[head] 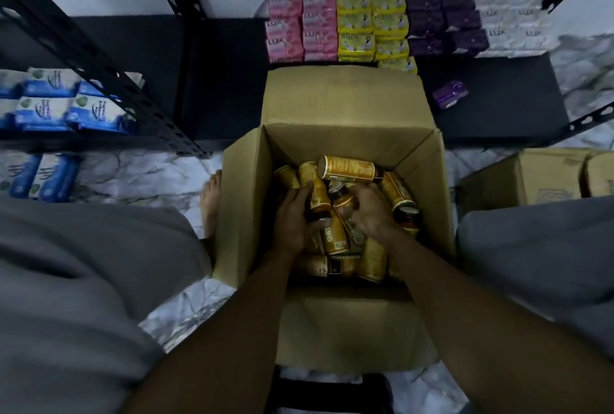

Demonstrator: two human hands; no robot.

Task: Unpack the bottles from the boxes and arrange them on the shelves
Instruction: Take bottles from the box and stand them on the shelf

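Head view looks straight down into the open cardboard box (349, 144), set on the floor between the person's knees so both arms reach in; the gold bottles (347, 169) lie jumbled on their sides inside. The left hand (292, 224) curls round one bottle (320, 196) at the heap's nine o'clock and the right hand (373, 212) grips a dark-capped bottle (345, 204) at centre, probably to lift two together. The shelf (226, 81) at twelve o'clock, soap packs (372, 28) stacked behind, lies just beyond the box for short carries.
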